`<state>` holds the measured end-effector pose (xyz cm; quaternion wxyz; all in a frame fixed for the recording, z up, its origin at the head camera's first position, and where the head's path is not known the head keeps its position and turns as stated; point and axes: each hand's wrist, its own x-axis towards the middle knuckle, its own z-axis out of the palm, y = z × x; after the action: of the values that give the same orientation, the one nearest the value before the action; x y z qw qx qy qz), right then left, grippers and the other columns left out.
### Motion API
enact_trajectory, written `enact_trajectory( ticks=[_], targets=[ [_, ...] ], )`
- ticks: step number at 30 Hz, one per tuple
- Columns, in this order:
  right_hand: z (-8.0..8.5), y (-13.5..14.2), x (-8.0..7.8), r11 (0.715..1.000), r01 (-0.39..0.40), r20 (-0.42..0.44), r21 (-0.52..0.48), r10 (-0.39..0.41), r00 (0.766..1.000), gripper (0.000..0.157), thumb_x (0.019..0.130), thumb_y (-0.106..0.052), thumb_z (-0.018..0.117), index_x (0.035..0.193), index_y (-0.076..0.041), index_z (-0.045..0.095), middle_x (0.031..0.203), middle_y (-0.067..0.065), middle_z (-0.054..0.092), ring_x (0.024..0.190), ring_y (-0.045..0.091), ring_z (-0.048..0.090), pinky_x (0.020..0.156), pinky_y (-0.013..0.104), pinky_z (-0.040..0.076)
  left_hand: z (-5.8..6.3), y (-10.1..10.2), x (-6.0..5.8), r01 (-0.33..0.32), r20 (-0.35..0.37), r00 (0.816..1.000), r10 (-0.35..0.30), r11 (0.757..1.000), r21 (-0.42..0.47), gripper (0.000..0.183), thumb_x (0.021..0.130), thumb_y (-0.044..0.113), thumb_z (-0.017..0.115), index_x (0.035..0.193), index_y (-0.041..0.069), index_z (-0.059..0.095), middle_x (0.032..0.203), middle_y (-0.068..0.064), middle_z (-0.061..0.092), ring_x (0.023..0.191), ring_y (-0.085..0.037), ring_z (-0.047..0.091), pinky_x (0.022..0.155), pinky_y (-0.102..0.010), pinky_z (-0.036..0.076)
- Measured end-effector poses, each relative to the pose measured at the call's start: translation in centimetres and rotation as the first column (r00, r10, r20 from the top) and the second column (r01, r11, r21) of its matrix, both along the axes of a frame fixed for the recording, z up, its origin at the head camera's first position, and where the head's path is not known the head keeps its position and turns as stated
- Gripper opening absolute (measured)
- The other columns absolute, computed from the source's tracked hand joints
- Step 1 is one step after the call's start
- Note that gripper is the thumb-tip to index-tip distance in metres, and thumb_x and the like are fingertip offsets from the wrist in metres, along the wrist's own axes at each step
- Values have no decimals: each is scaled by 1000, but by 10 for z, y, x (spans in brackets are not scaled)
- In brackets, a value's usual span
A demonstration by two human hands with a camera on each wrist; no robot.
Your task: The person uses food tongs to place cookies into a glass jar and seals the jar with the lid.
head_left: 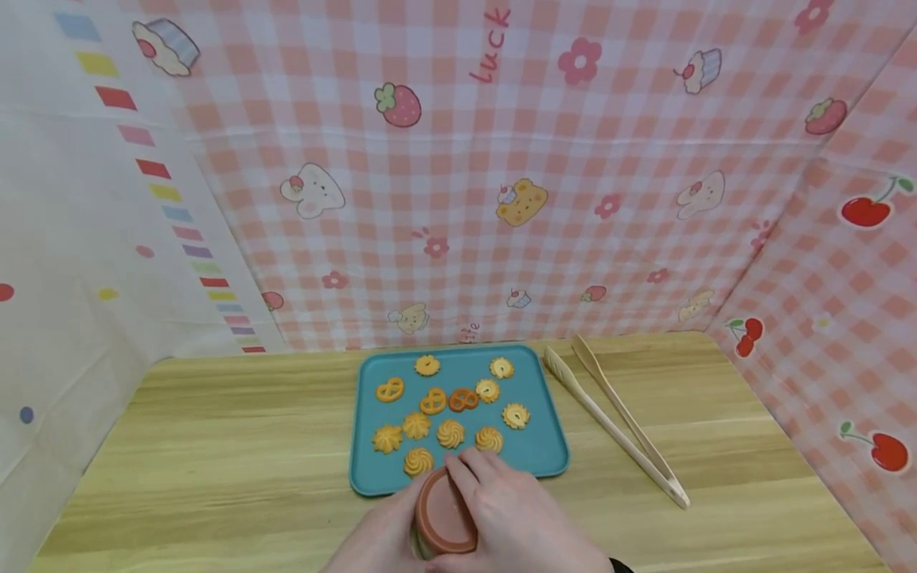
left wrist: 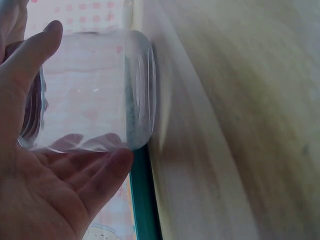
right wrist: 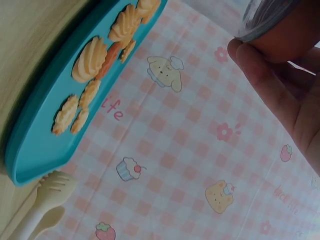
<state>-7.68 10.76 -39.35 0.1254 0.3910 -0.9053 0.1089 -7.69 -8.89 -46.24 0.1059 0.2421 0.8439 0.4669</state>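
Note:
A clear jar [left wrist: 85, 95] with a brown lid [head_left: 447, 513] stands at the table's near side, in front of the tray. My left hand [left wrist: 50, 170] holds the jar body, thumb on one side and fingers on the other. The right hand [head_left: 512, 509] grips the lid from above, its fingers curled over the rim; the right wrist view shows those fingers [right wrist: 270, 85] against the lid's edge. No contents show through the jar wall. Just beyond the hands lies a teal tray [head_left: 458, 484] with several cookies [head_left: 450, 434] and pretzels [head_left: 390, 389] spread on it.
Light tongs [head_left: 623, 434] lie to the tray's right on the wood-grain table [head_left: 215, 461], their tips toward the back. A pink checked cloth [head_left: 458, 175] hangs behind the table, with more cloth at both sides.

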Motion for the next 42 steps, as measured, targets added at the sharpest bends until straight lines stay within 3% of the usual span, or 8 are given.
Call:
enact_trajectory(
  ticks=[6, 12, 18, 24, 29, 36, 42],
  targets=[
    [1, -1, -1, 1000, -9, -11, 0, 9, 1000, 87, 74, -76, 56, 124, -4, 59, 113, -1, 55, 98, 15, 53, 75, 30, 51, 1, -1, 0, 17, 11, 1000, -17, 1000, 9, 83, 71, 57, 75, 142, 34, 40, 130, 17, 52, 115, -5, 52, 97, -31, 44],
    [0, -1, -2, 1000, -25, -3, -13, 25, 1000, 82, 73, -75, 59, 119, -8, 61, 108, -4, 53, 93, 11, 52, 69, 27, 50, -1, -1, 0, 28, -58, 998, -27, 1000, 5, 83, 71, 57, 75, 143, 33, 40, 130, 16, 52, 114, -5, 52, 96, -31, 44],
    [-6, -5, -3, 1000, -25, -45, -12, 25, 999, 77, 74, -70, 59, 116, -6, 59, 107, -2, 53, 95, 13, 52, 71, 27, 51, -4, 0, 0, 36, -48, 998, -34, 998, 48, 85, 70, 53, 78, 142, 32, 40, 130, 14, 52, 114, -6, 53, 95, -30, 45],
    [-15, -11, -2, 1000, 17, -101, 3, -17, 995, 79, 78, -76, 49, 114, -6, 58, 103, 0, 53, 95, 16, 52, 78, 29, 49, -5, 0, 0, 29, -40, 999, -28, 999, 15, 81, 72, 54, 76, 140, 26, 43, 127, 12, 53, 112, -6, 53, 93, -31, 46],
    [-19, -16, -1, 1000, 29, -113, -9, -30, 993, 76, 77, -73, 52, 111, -6, 59, 100, 1, 54, 94, 17, 54, 72, 29, 51, -6, -2, -1, 37, -38, 999, -36, 999, 29, 77, 73, 50, 77, 137, 24, 43, 123, 12, 54, 107, -5, 54, 90, -29, 47],
    [-21, -15, -4, 999, -35, -144, -19, 32, 989, 74, 79, -73, 49, 112, -8, 59, 101, -3, 53, 90, 12, 52, 65, 24, 51, -8, -3, -1, 20, -89, 996, -19, 1000, 14, 73, 75, 49, 76, 137, 26, 44, 120, 13, 57, 104, -4, 56, 88, -28, 49],
    [-20, -12, -9, 994, -110, -163, -11, 106, 981, 70, 81, -73, 47, 110, -11, 59, 102, -5, 50, 90, 10, 49, 68, 22, 49, -7, -2, 0, 12, -119, 993, -10, 1000, 14, 70, 76, 48, 75, 136, 31, 43, 118, 15, 58, 102, -3, 57, 86, -27, 49]
  ],
)
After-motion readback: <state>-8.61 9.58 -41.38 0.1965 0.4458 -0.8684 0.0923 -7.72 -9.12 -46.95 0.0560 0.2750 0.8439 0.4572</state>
